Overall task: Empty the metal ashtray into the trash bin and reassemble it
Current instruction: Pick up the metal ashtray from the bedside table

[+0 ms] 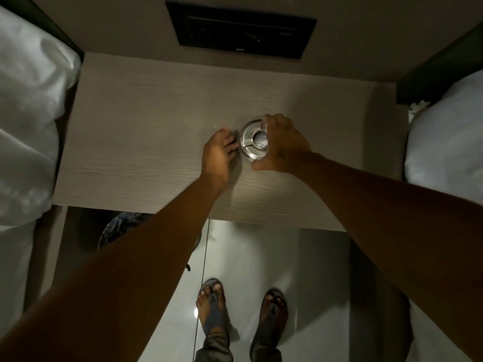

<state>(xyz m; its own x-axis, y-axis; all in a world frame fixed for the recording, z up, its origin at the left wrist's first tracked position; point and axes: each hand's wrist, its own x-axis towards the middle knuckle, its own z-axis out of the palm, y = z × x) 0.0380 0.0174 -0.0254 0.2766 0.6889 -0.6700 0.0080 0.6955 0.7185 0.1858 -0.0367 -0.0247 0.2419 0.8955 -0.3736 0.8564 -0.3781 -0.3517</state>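
A round metal ashtray (250, 140) with a grooved lid sits on the pale wooden bedside table (146, 142). Pale ash shows in its centre opening. My right hand (283, 143) curls over the ashtray's right side, fingers on the far rim and thumb at the near rim. My left hand (218, 152) rests on the table just left of the ashtray, fingertips touching or almost touching its left edge. The trash bin (117, 228), lined with a dark bag, stands on the floor below the table's near left edge, mostly hidden by my left forearm.
Beds with white bedding flank the table, one on the left (28, 113) and one on the right (447, 134). A black control panel (240, 30) is set in the wall behind. My sandalled feet (240, 314) stand on the glossy floor.
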